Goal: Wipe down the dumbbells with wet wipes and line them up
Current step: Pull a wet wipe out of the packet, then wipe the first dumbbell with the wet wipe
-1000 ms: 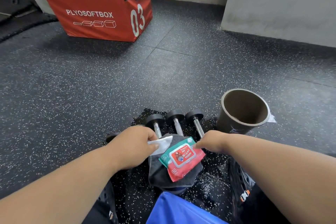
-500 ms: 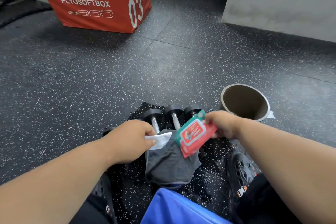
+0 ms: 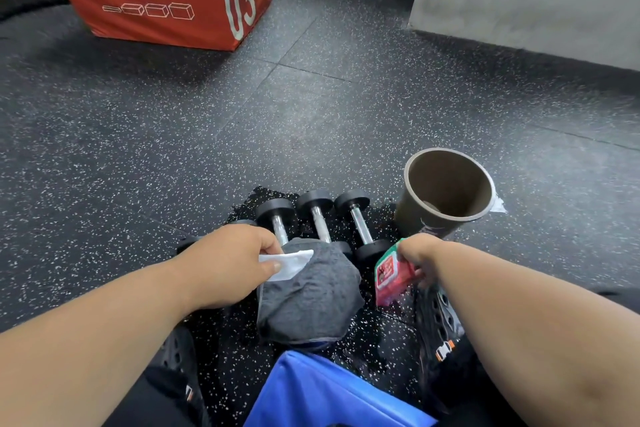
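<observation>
While each hand (image 3: 228,263) pinches something, dumbbells (image 3: 313,218) sit on seemingly damp speckled floor (image 3: 173,135).

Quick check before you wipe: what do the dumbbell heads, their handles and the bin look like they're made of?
Dumbbell heads: matte black, probably rubber or a coated metal; no shine. Handles: bright, mirror-like bars, likely chromed steel. Bin: smooth brown wall with a thin even rim, looks like plastic, though coated metal can't be ruled out.

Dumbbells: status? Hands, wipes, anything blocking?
Left hand pinches a white wipe. Right hand holds the wipes pack. Grey cloth covers near ends of the dumbbells.
</observation>
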A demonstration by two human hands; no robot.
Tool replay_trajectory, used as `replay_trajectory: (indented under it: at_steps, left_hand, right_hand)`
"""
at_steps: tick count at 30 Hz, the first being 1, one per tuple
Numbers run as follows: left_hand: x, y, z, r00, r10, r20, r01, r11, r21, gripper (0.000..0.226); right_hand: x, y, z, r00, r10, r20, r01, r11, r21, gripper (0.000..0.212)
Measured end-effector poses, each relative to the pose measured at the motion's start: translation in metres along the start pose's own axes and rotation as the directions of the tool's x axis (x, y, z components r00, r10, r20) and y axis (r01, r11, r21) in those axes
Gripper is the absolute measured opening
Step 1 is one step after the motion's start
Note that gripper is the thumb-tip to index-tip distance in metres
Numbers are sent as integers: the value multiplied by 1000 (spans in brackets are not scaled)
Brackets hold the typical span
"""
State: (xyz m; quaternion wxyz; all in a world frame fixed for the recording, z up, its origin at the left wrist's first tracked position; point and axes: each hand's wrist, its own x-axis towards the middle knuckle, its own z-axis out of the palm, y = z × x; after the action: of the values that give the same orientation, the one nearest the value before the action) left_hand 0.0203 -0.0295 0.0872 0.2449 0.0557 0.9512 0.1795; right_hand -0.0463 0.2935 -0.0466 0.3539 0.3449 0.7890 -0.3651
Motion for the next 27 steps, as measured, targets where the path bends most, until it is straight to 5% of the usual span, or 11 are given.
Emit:
replay_trajectory:
  at_steps: [2,7,17,20,27]
  left_hand:
    - [1,0,1,1000,0,6,0,1000,11,7]
    - [2,1,2,999,-13,30,13,1000,25,7]
    - [7,4,-2,1000,-7,23,7,1000,14,10]
    - [8,3,-3,1000,-8,26,8,1000,-3,10]
    - [5,5,-6,1000,9,24,-9,1000,3,11]
  right_hand:
    - [7,8,4,989,73,126,-84,993,82,18]
    - [25,22,4,945,252,207,-222,962,-159,46]
    - [26,12,-1,983,85,163,-65,991,-121,36]
    - [5,-2,2,963,-5,269,12,1000,-23,12]
    - [-2,-25,6,978,-101,184,112,992,-53,20]
